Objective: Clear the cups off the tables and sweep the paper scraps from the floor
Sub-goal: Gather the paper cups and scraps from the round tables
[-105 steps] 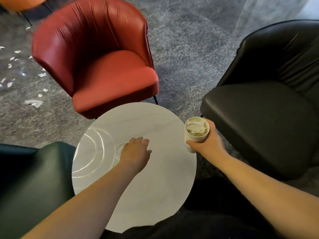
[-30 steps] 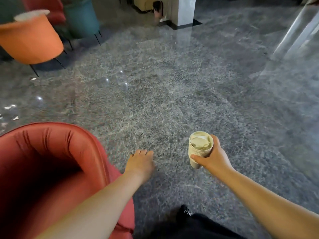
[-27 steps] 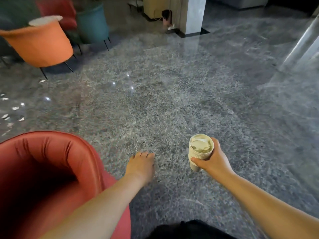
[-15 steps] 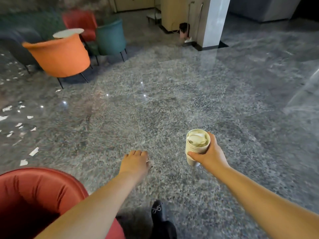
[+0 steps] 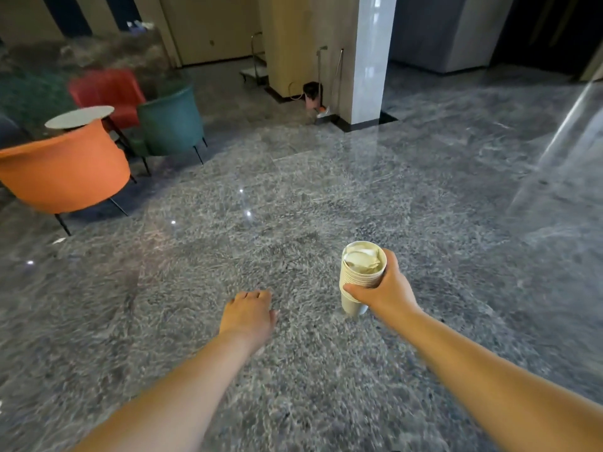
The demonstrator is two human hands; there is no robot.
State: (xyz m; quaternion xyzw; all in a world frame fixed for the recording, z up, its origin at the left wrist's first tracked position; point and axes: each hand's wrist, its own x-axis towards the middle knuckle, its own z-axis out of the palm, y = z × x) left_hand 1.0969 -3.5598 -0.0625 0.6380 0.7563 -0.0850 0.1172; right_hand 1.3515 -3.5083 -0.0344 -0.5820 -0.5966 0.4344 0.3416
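My right hand (image 5: 385,291) grips a stack of nested cream paper cups (image 5: 359,275), with crumpled paper in the top cup. It holds the stack upright over the grey stone floor. My left hand (image 5: 248,316) is stretched forward, palm down, fingers relaxed, holding nothing. One small white paper scrap (image 5: 58,240) lies on the floor at the left, near the orange chair.
An orange chair (image 5: 65,171), a teal chair (image 5: 169,123) and a red chair (image 5: 104,93) stand around a round table (image 5: 80,116) at the far left. A white pillar (image 5: 370,57) stands ahead, with a dustpan and broom (image 5: 321,89) leaning beside it.
The view has swung up and away from the table and red chair onto open floor; the pillar and broom are nearer. My right hand still holds the cup stack; my left hand stays empty.
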